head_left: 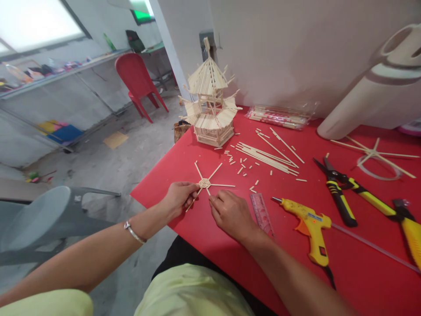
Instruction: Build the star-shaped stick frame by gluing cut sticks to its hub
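A star-shaped frame of thin wooden sticks [207, 181] with a small hexagon at its hub lies on the red table [184, 166] near the front left corner. My left hand [179, 197] pinches one of its lower left spokes. My right hand [230, 215] rests curled on the table just right of the frame, its fingertips at the lower spoke; whether they grip anything is hidden. A finished two-tier stick pagoda [210, 105] stands at the table's far left corner.
Loose long sticks [266, 156] and cut bits lie mid-table. A yellow glue gun [311, 228], a clear ruler [261, 213], yellow-handled cutters [345, 193], a second stick star [373, 153], a packet of sticks [279, 116] and a paper roll [368, 87] sit right. A grey chair [49, 219] and a red chair [140, 83] stand left.
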`<state>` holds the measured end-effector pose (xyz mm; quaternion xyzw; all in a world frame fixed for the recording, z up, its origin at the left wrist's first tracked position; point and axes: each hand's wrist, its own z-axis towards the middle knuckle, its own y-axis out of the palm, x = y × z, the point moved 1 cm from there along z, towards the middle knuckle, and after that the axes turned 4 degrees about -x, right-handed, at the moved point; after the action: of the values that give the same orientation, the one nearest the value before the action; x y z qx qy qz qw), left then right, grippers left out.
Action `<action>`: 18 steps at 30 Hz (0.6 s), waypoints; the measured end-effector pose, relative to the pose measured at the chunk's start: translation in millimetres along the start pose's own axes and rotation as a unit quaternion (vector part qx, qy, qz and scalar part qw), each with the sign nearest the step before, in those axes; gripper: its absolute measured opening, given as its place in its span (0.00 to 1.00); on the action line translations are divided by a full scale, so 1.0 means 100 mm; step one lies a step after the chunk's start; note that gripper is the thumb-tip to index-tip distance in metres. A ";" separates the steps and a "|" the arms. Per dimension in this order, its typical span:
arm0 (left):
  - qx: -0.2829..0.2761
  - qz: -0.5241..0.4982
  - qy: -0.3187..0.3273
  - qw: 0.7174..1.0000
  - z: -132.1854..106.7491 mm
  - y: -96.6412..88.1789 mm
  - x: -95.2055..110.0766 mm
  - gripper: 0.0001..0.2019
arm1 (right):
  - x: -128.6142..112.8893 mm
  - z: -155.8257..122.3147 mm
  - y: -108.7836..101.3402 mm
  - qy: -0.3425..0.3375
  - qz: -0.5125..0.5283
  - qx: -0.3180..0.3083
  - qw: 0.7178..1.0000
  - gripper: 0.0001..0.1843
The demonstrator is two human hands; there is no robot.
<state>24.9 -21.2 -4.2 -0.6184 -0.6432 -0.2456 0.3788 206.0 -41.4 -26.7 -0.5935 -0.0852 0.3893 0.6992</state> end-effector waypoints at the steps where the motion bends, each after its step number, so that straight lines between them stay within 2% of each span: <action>1: 0.000 0.000 0.001 1.000 0.00 0.00 0.00 0.16 | 0.00 0.00 0.00 0.000 0.000 -0.001 1.000 0.09; 18: 0.006 -0.004 -0.003 1.000 -0.03 0.02 0.01 0.15 | 0.00 0.01 0.01 -0.001 -0.003 -0.004 1.000 0.10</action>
<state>27.0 -22.6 -1.6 -0.6142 -0.6485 -0.2415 0.3792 204.7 -41.1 -27.6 -0.5955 -0.0888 0.3877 0.6980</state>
